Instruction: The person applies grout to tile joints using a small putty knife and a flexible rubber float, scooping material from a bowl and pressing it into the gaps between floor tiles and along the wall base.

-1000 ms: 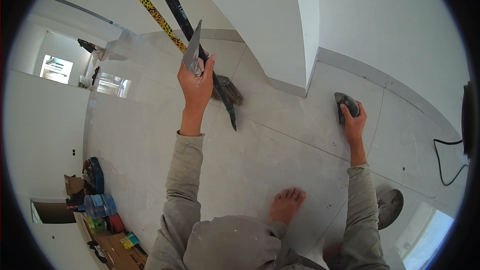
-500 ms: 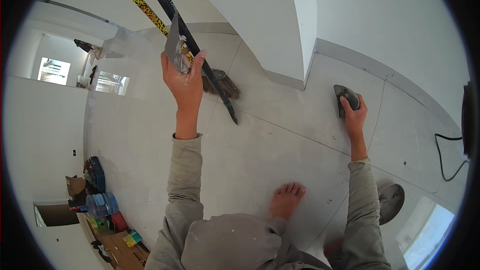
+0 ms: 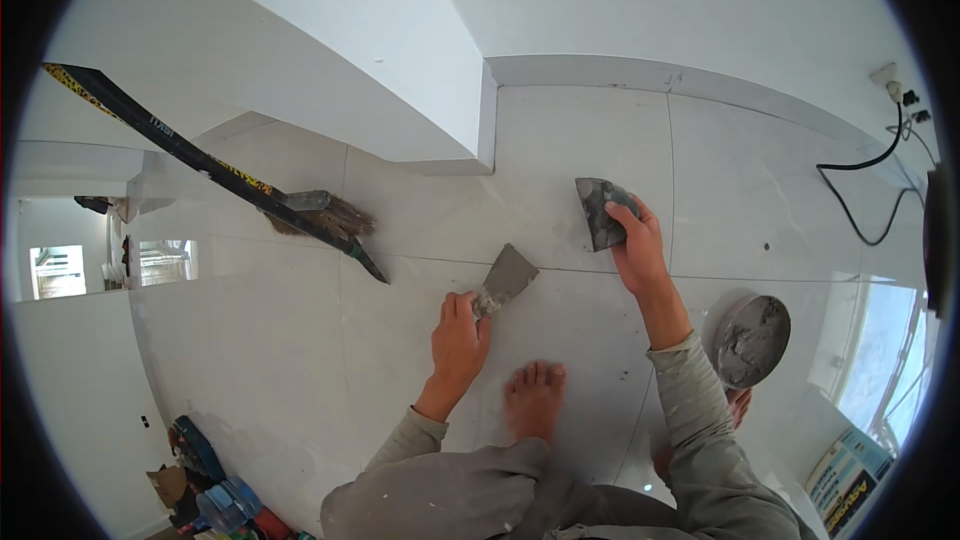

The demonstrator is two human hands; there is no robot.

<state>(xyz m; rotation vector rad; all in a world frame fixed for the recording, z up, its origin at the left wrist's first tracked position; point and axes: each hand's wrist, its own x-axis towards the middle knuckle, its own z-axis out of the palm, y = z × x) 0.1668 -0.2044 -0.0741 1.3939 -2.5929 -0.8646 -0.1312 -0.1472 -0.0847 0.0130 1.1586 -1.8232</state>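
My left hand (image 3: 460,342) is closed round the handle of a putty knife (image 3: 510,278), its grey-smeared blade pointing up and right over the floor tiles. My right hand (image 3: 638,245) grips a dark, flat, grey-stained scraper (image 3: 603,215), with the thumb lying across its face. Whether that scraper touches the floor, I cannot tell. Beside my right forearm stands a round tub (image 3: 752,342) with grey paste inside. Below and between the hands is my bare foot (image 3: 533,395).
A white wall corner (image 3: 485,110) with a grey skirting juts in ahead. To the left, a black pole (image 3: 220,170) leans across a broom (image 3: 325,215). A black cable (image 3: 850,168) hangs at the right. Tools and bottles (image 3: 225,505) lie lower left, a printed box (image 3: 848,475) lower right.
My left hand has come down and right with the putty knife, away from the black pole. The right hand still holds the scraper. The view has turned right, showing more of the tub.
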